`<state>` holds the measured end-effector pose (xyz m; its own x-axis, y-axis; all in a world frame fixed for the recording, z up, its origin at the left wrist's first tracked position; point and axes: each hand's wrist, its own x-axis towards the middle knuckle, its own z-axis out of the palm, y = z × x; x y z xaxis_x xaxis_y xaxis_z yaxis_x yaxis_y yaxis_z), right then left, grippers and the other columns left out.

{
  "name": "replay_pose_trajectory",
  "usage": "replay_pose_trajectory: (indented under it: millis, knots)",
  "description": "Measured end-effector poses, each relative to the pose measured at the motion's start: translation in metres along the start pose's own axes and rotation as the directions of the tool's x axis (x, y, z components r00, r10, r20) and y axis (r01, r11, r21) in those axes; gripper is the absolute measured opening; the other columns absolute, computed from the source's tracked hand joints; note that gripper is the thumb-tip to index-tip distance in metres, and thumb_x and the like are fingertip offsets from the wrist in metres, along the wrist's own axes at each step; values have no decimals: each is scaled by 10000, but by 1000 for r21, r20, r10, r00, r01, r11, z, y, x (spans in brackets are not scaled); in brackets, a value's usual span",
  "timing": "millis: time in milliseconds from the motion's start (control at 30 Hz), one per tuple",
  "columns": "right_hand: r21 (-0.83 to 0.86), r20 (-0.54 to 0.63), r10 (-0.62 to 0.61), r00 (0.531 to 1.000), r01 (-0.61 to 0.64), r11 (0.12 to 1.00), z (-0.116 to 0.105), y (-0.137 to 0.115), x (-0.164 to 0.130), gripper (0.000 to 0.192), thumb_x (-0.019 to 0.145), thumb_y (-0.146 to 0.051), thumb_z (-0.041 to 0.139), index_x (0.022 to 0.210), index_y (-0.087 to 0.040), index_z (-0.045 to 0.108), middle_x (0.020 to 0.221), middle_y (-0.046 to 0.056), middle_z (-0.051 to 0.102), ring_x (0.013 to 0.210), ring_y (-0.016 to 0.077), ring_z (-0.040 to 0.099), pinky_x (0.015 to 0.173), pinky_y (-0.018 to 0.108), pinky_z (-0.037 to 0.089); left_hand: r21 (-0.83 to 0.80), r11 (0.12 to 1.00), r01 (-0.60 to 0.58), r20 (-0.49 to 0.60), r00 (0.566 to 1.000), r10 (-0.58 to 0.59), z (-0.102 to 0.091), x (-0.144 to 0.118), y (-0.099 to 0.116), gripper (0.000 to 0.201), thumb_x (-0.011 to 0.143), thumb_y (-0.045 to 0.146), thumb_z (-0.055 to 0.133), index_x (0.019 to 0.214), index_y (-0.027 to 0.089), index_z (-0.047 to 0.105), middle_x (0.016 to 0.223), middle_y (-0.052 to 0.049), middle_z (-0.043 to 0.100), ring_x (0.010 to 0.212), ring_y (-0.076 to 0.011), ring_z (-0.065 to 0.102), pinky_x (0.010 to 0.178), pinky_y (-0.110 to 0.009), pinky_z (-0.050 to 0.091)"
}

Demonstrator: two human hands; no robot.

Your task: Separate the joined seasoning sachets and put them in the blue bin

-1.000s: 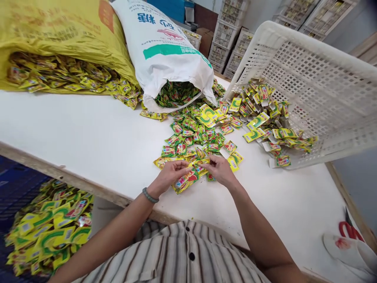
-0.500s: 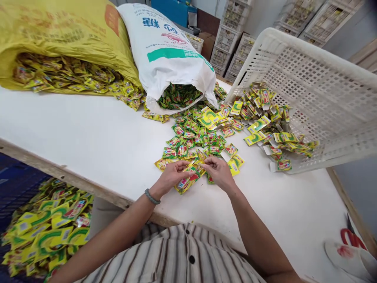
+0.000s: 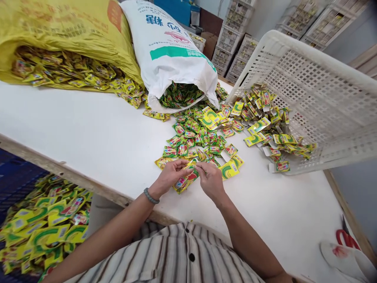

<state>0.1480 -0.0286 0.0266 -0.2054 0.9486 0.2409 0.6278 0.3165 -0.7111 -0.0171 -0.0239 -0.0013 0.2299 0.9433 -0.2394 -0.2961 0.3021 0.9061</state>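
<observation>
A yellow and green candy packet (image 3: 185, 181) with a red fruit print is held low over the white table, tilted. My left hand (image 3: 173, 175) pinches its upper left side between thumb and fingers. At the packet's upper end, my right hand (image 3: 210, 179) has its thumb and fingertips pressed together; whether they also grip a small thing there is hidden. Just beyond my hands lies a loose pile of small green candy sachets (image 3: 190, 137). Flat yellow packets (image 3: 231, 169) lie to the right of my right hand.
Behind the pile, a white woven sack (image 3: 173, 51) spills green sachets, beside a yellow bag (image 3: 67, 43) of yellow sachets. A tipped white crate (image 3: 318, 102) holds small boxes at right. Red-handled scissors (image 3: 347, 239) lie near a white cup (image 3: 343, 255). Filled packets (image 3: 47, 228) fill a blue crate below left.
My right hand has moved left and slightly down, closer to my left hand, onto the packet's upper end. The left hand keeps its hold on the packet.
</observation>
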Motion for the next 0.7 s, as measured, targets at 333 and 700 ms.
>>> replay_pose_trajectory:
  millis: [333,700]
  knots:
    - [79,-151,33,988,-22,997,-4,1,6,29,802,-247,668,782,-227,678,798,39,699,799,206,608,756,338,477,-40,999,-26,12,1000,27,-1,2,-4,424,643,406,819,943,152,660,769,-11,717,735,-166,659,724,-288,509]
    - [272,-128,185,974,-145,951,3,6,-3,242,875,-331,573,1080,-210,618,1000,69,682,914,195,609,861,360,468,-71,995,-70,-4,998,70,4,0,1,531,705,427,771,1110,187,527,714,20,666,654,-153,650,630,-267,511]
